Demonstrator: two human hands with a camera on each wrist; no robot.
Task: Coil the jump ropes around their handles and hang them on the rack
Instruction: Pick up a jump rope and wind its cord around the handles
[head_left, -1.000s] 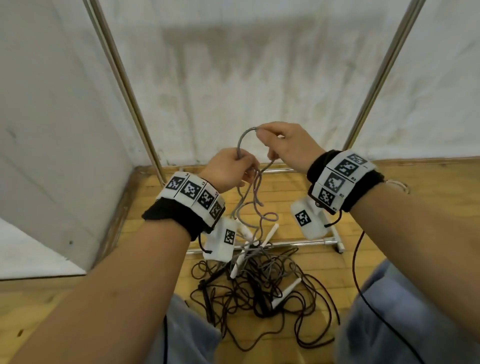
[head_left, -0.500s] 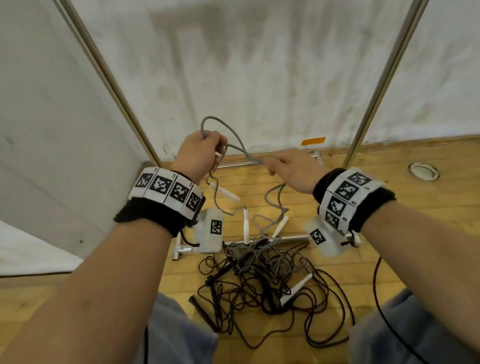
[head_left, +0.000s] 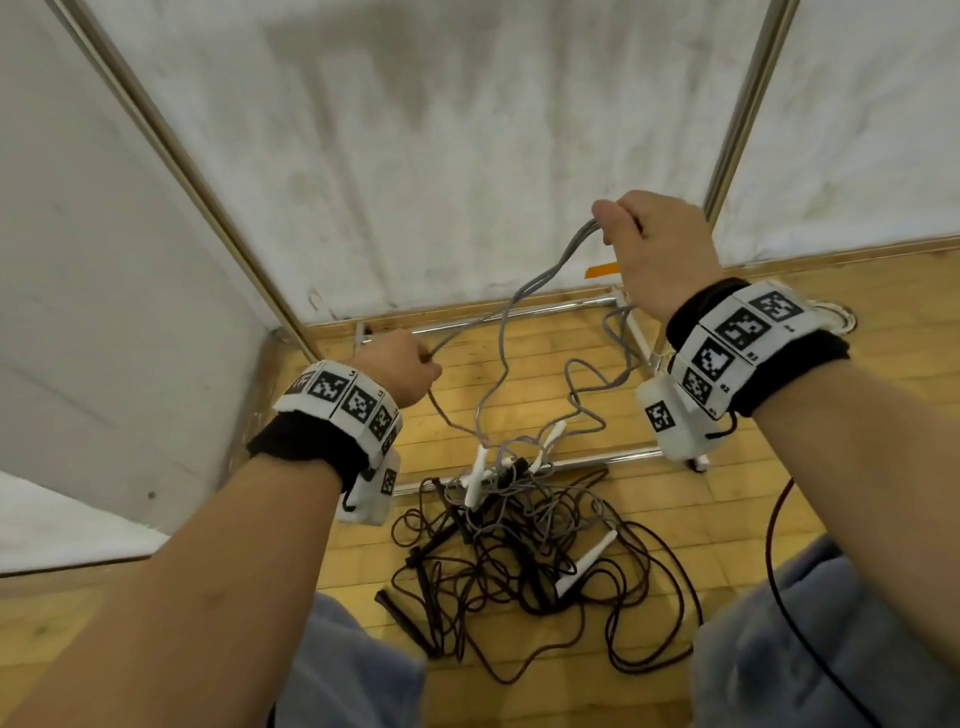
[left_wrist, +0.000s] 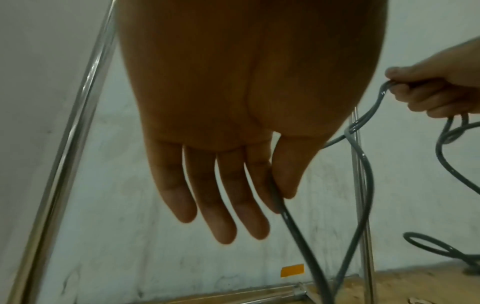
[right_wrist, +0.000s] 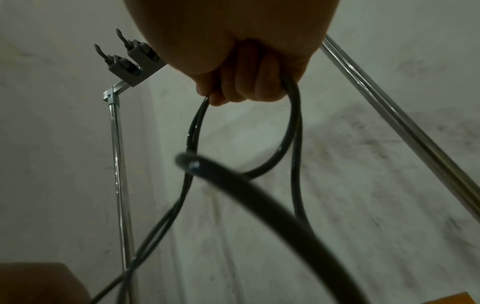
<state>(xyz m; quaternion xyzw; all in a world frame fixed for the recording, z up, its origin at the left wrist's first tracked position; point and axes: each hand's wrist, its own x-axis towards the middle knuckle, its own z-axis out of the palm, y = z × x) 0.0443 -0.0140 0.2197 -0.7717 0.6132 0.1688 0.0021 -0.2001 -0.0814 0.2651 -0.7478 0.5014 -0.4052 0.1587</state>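
Grey rope ends lost in floor tangle

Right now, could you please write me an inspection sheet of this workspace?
Surface: wooden floor, partly covered.
Job's things: grey rope stretched between both hands; dark ropes and white handles tangled on the floor; metal rack with hooks.
Clutter: orange tape on the wall.
Grippers: left hand pinches the grey rope; right hand grips its loops.
Cables: thin dark wire by the right knee.
Surroundings: white walls.
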